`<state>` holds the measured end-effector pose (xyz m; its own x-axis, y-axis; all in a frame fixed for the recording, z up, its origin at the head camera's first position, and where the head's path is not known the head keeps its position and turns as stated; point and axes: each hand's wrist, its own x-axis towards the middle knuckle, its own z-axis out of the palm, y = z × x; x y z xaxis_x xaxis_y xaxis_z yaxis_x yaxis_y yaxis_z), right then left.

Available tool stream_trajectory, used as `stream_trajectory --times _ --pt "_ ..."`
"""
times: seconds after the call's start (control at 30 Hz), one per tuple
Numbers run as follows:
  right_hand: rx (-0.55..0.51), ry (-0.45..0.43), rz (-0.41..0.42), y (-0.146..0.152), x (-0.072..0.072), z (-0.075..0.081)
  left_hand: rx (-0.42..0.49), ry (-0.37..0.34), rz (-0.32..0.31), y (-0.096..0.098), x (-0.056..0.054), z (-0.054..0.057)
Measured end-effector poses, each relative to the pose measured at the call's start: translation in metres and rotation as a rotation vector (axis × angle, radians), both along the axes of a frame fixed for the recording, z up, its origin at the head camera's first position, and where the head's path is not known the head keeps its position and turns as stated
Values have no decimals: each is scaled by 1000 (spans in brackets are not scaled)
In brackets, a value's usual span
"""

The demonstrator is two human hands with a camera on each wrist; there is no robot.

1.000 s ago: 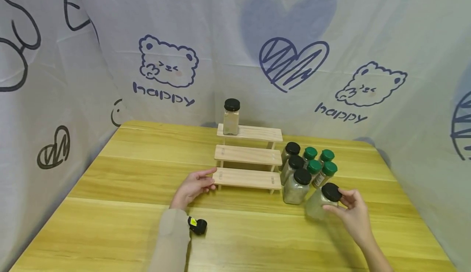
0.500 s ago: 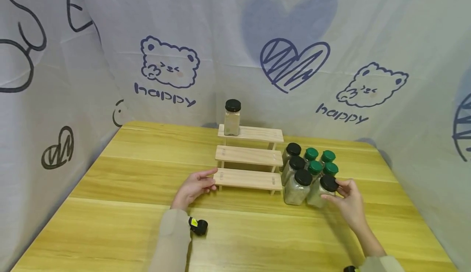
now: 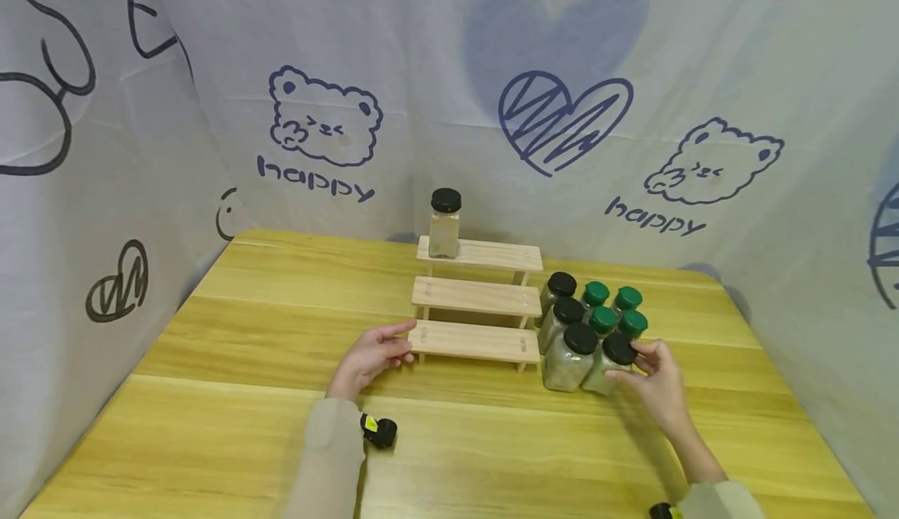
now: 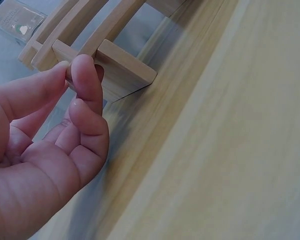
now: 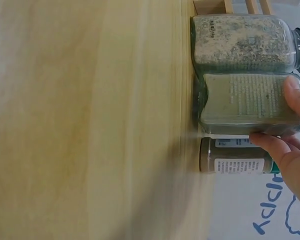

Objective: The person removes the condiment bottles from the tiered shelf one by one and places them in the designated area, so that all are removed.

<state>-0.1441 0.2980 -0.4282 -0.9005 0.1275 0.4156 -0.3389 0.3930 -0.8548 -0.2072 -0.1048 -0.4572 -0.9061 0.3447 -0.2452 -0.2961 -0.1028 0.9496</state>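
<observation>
My left hand pinches the left end of the lowest step of a three-step wooden rack. In the left wrist view, thumb and forefinger meet at the end of a slat. My right hand grips a square glass spice jar with a black lid, thumb on the near face and fingers at its right side. The right wrist view has this jar upright on the table, side by side with a jar of speckled seasoning. One black-lidded jar stands at the left of the rack's top step.
Right of the rack, several black-lidded jars and green-capped bottles stand close together on the wooden table. Behind the table hangs a printed cloth. Each wrist carries a small black camera.
My right hand has moved the black-lidded jar away from me and slightly left, up against the other jars. The left hand keeps its hold on the rack.
</observation>
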Motion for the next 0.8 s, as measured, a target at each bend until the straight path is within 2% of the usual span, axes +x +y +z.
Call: stream_trajectory --times 0.3,0.53,0.77,0.8 --pt "42 27 -21 -1 -4 -4 -4 7 -2 0 -1 -1" --pt "21 30 4 0 -4 -5 3 16 -6 0 1 1" --pt "13 34 33 1 -5 -8 1 20 -8 -1 -1 -2" --pt "-29 53 74 3 -6 -12 4 24 -7 -1 -1 -3"
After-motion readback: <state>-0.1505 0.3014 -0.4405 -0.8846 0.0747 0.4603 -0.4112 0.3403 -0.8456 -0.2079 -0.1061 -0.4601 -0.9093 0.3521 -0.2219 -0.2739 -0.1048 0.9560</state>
